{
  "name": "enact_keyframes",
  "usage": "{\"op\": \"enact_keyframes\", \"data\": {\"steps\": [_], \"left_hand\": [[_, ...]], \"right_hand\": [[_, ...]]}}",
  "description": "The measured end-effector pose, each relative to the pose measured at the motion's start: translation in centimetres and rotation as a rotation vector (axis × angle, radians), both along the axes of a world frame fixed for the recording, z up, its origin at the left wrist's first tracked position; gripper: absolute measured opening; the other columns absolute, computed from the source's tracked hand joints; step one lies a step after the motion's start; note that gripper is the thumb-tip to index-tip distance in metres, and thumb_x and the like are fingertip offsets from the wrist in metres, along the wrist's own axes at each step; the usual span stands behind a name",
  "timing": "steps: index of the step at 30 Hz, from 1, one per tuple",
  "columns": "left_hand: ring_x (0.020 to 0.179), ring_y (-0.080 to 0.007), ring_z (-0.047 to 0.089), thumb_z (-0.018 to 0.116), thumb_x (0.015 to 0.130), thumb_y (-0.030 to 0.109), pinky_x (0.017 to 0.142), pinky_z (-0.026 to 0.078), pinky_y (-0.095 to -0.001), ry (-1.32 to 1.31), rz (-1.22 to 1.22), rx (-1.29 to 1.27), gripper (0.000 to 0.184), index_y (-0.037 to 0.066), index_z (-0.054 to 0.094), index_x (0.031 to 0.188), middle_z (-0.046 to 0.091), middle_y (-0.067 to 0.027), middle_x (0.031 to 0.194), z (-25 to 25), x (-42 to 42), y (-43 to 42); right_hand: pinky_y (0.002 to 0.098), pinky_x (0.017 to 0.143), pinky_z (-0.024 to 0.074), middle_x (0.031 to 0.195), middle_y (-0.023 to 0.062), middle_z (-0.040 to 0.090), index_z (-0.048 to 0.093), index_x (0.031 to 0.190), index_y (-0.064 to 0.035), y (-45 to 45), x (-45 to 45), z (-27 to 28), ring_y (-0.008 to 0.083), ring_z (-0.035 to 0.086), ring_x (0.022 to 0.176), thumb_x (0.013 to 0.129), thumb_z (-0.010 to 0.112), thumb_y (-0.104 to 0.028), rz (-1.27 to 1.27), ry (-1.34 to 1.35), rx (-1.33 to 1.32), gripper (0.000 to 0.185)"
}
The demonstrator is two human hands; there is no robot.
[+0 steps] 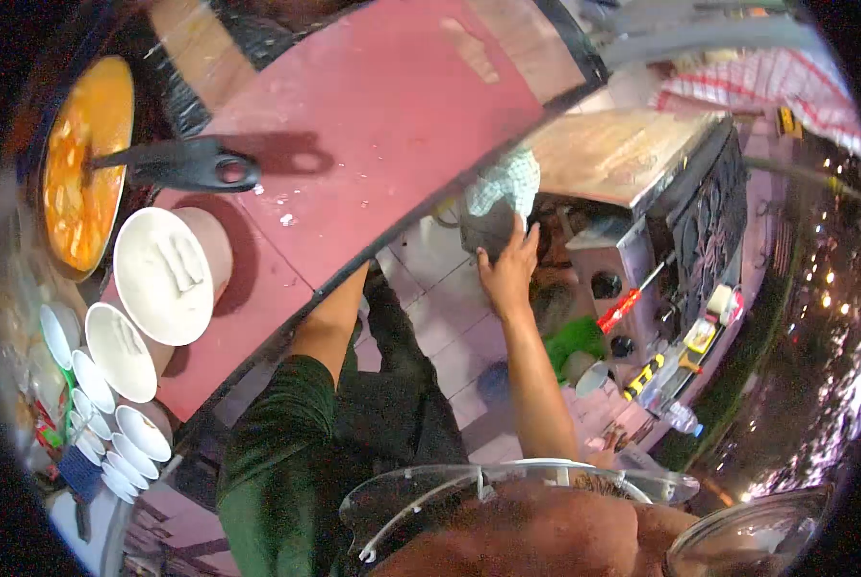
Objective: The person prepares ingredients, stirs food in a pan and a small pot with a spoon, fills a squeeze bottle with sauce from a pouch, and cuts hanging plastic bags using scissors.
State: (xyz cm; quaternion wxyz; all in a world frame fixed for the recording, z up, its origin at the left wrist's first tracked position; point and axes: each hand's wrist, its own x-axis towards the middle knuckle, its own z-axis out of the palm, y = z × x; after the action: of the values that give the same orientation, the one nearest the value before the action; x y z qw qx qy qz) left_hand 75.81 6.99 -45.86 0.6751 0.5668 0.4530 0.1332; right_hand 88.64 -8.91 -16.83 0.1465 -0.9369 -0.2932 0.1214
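My right hand reaches out with its fingers spread, and a fingertip meets the lower edge of a green-and-white checkered cloth. A dark opening below a wooden-topped unit lies just beyond the fingers. Of my left hand nothing shows. Bare skin below a dark green garment runs up to the edge of the pink table; whether it is an arm or a leg I cannot tell.
On the left stand a pan of orange food, a black handled utensil, a large white bowl and several smaller bowls. A red screwdriver, a green item and a plastic bottle are on the right.
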Motion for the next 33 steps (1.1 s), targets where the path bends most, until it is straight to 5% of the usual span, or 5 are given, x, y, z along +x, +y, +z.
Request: {"op": "enact_keyframes", "data": {"steps": [13, 18, 22, 27, 33], "left_hand": [[0.063, -0.0242, 0.062, 0.061, 0.097, 0.028, 0.055, 0.053, -0.0458, 0.252, -0.236, -0.134, 0.028, 0.001, 0.064, 0.094, 0.064, -0.0100, 0.077, 11.2, -17.6, -6.8], [0.070, -0.0266, 0.067, 0.059, 0.098, 0.030, 0.061, 0.057, -0.0490, 0.194, -0.202, -0.437, 0.031, -0.001, 0.066, 0.097, 0.068, -0.0122, 0.082, 15.1, -28.8, -10.5], [0.070, -0.0278, 0.069, 0.055, 0.101, 0.032, 0.058, 0.057, -0.0505, -0.206, -0.063, -0.682, 0.037, -0.002, 0.066, 0.099, 0.070, -0.0139, 0.083, 11.6, -37.1, -8.5], [0.070, -0.0272, 0.063, 0.061, 0.092, 0.032, 0.064, 0.049, -0.0416, 0.495, -0.683, 0.474, 0.029, 0.009, 0.063, 0.075, 0.066, -0.0081, 0.073, 22.0, -40.7, -2.8], [0.073, -0.0292, 0.067, 0.060, 0.093, 0.030, 0.070, 0.053, -0.0409, 0.353, -0.135, 0.607, 0.025, 0.007, 0.068, 0.088, 0.070, -0.0139, 0.086, 35.4, -39.4, -5.0]], "right_hand": [[0.0477, 0.102, 0.0459, 0.140, 0.0342, 0.043, 0.041, 0.146, -0.0076, 5.5, -5.8, 1.7, 0.0488, 0.052, 0.122, 0.080, 0.078, -0.020, 0.282, 0.212, -0.058, 0.077], [0.0449, 0.098, 0.0473, 0.120, 0.0169, 0.064, 0.067, 0.113, -0.0046, 14.6, -12.9, 28.4, 0.0369, 0.061, 0.109, 0.084, 0.071, -0.012, 0.974, 1.073, 0.138, 0.030], [0.0460, 0.098, 0.0458, 0.118, 0.0168, 0.064, 0.066, 0.112, -0.0032, 22.3, -14.7, 34.2, 0.0403, 0.057, 0.111, 0.080, 0.072, -0.010, 0.977, -0.097, 0.700, 0.033], [0.0441, 0.096, 0.0469, 0.113, 0.0163, 0.065, 0.067, 0.107, -0.0027, 27.1, -15.5, 35.8, 0.0376, 0.059, 0.108, 0.081, 0.071, -0.011, 1.216, -0.142, 0.619, 0.027], [0.0409, 0.088, 0.0504, 0.101, 0.0125, 0.064, 0.068, 0.095, -0.0025, 30.4, -20.3, 49.6, 0.0319, 0.061, 0.096, 0.084, 0.071, -0.014, 1.638, -0.053, 0.836, 0.016]]}}
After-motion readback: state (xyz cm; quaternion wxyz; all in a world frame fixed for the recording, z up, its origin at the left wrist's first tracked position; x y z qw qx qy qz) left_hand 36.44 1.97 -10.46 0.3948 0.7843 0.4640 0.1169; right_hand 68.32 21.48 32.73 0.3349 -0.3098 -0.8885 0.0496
